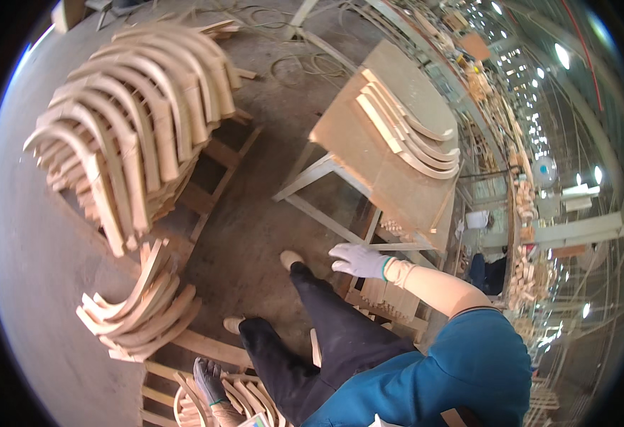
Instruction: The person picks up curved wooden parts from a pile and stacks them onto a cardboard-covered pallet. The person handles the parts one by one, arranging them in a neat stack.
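Note:
My left hand (210,381), in a grey glove, is low at the left, over a pallet load of curved wooden pieces (244,395). Its fingers look slightly bent and apart, and no piece shows in its grip. On the other side, my right hand (358,261) hangs in a pale glove with the fingers stretched out, holding nothing. It is close to the near edge of a board-topped table (347,135). Several curved wooden pieces (404,132) lie side by side on that table.
A tall stack of curved wooden pieces (130,107) stands on a pallet (216,167) at the far left. Nearer is a smaller pile of bent pieces (141,313). Straight wooden strips (386,295) are stacked below the table. Loose hoses (312,67) lie on the floor behind.

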A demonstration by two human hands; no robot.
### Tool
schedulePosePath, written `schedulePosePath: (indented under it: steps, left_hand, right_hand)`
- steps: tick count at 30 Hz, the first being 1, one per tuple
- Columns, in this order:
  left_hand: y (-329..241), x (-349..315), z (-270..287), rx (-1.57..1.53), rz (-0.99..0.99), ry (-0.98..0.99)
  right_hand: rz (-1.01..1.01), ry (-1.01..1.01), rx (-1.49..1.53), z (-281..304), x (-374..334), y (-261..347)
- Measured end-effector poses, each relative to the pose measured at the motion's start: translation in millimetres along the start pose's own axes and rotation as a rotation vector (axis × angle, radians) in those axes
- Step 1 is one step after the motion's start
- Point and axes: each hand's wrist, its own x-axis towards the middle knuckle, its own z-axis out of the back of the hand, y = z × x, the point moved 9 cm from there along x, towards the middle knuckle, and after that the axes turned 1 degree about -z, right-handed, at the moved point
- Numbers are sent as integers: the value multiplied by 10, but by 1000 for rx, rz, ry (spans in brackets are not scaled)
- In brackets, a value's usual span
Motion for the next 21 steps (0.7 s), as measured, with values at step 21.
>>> schedulePosePath:
  steps: [21]
  left_hand:
    - [2470, -2324, -7526, 381, 380, 1128]
  right_hand:
    - [-82, -278, -325, 2041, -69, -4863]
